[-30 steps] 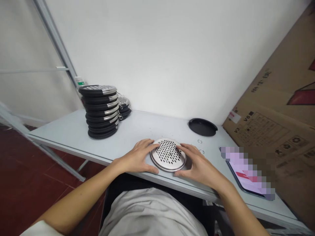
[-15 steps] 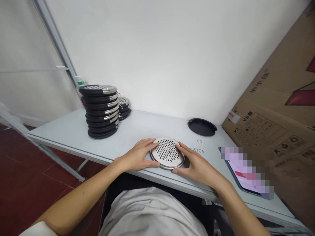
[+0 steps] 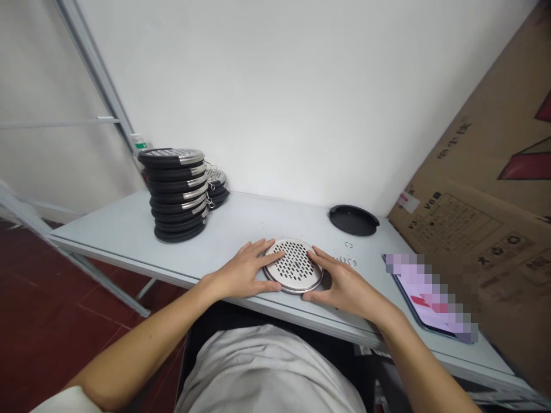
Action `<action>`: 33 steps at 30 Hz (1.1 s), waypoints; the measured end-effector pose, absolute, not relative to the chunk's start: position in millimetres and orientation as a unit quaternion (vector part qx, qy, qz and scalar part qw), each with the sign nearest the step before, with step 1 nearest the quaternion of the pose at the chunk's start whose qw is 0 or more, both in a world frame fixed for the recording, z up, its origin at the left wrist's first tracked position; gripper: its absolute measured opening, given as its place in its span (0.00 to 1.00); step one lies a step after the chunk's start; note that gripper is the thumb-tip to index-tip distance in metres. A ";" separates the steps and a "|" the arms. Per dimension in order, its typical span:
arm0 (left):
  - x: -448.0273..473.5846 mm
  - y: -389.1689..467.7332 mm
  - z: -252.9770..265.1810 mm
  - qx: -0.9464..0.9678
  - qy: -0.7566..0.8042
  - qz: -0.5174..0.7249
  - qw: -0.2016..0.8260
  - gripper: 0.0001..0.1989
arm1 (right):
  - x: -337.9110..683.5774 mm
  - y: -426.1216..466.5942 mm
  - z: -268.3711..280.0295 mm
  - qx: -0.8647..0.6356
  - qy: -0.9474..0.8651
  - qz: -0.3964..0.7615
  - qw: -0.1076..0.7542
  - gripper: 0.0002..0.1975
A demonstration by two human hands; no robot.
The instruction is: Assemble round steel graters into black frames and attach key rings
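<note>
A round, silvery metal case (image 3: 294, 274) with a perforated top lies flat near the table's front edge. Around its left rim rests my left hand (image 3: 248, 269), thumb at the near edge and a fingertip on the perforated top. My right hand (image 3: 338, 282) grips the opposite rim in the same way, its thumb low and its fingers toward the far side. Just beyond my right fingers lie several small metal rings or clips (image 3: 344, 261), partly hidden by that hand. The underside of the case is out of sight.
A tall stack of black-edged round cases (image 3: 178, 198) stands at the left, with a smaller stack (image 3: 218, 195) behind it. A black round tray (image 3: 353, 221) lies near the wall. A phone (image 3: 424, 301) and a large cardboard box (image 3: 482, 218) are at the right.
My left index finger has slid slightly further over the perforated top. Otherwise both hands and the case stay in nearly the same place; the view has shifted a little.
</note>
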State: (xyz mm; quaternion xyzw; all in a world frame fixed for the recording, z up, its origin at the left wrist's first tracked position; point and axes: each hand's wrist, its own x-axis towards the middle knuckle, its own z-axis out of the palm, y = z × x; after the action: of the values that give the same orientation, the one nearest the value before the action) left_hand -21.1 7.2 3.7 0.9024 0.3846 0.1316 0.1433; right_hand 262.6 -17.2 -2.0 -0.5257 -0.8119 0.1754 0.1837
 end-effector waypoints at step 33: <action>12.0 -47.6 -18.2 0.917 0.217 0.323 -0.086 0.15 | 277.9 -32.1 20.0 -0.404 -0.751 0.430 0.297 0.34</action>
State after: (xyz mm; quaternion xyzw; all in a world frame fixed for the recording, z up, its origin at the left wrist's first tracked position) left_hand 12.0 -47.6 -18.2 0.9171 0.2165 0.3235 -0.0863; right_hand 277.9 -32.1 20.0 -0.4035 -0.7507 0.4303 0.2975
